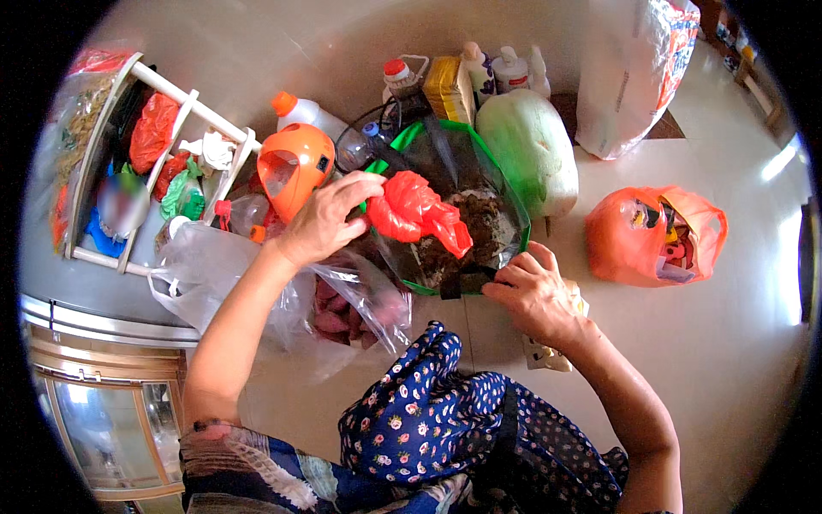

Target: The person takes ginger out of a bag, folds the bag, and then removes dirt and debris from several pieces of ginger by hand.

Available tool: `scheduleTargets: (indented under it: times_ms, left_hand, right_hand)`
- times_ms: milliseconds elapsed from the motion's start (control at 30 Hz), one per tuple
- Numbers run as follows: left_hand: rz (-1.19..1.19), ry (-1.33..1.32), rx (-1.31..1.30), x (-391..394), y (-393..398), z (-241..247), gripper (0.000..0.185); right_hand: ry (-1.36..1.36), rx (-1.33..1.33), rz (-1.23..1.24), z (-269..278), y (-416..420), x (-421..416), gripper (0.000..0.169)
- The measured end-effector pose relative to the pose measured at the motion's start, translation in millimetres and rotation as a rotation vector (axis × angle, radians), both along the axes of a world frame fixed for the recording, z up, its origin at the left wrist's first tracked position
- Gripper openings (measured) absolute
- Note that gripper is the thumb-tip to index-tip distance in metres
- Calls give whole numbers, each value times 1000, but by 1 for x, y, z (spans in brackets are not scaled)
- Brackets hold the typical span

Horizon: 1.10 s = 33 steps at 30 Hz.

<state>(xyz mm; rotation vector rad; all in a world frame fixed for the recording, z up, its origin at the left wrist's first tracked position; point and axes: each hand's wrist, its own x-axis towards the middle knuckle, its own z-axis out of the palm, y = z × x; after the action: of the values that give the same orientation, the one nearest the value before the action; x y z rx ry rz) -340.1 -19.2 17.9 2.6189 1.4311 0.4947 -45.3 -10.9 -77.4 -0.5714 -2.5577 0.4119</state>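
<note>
My left hand (334,218) pinches the left end of a crumpled red plastic bag (411,209), held over the mouth of an open dark bag with a green rim (514,170). Inside that bag lies brown, crumbly stuff (478,221) with some white material around it. The fingers of my right hand (533,289) are closed on the near right part of the green rim, beside a black strap. A clear plastic bag of reddish-purple pieces (337,315) lies below my left hand.
A large pale green gourd or melon (530,154) touches the bag's right side. Bottles and a yellow box (449,90) stand behind. An orange plastic bag (655,238) sits on the floor at right. At left are an orange hollow container (297,164) and a white rack (192,106) with plastic bags.
</note>
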Motion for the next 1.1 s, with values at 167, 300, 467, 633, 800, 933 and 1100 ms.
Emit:
scheduleTargets:
  times_ms: [167, 300, 467, 633, 800, 933, 1100]
  left_hand:
    - [74, -153, 9, 7, -14, 8, 40]
    - [234, -422, -118, 4, -28, 13, 33]
    - [140, 115, 135, 18, -44, 9, 36]
    - [185, 83, 233, 31, -61, 13, 34]
    - [466, -142, 161, -9, -71, 29, 32]
    - [657, -560, 173, -69, -73, 37, 30]
    - [934, -910, 358, -150, -84, 49, 28]
  right_hand:
    - [-22, 38, -24, 3, -2, 1, 21]
    - [-36, 27, -27, 9, -7, -3, 23]
    - [4, 66, -36, 9, -9, -2, 20]
    - [5, 66, -39, 9, -10, -6, 18]
    - [-63, 28, -52, 10, -12, -9, 24]
    - [-43, 30, -54, 10, -9, -9, 22]
    - [-33, 65, -84, 15, -7, -12, 18]
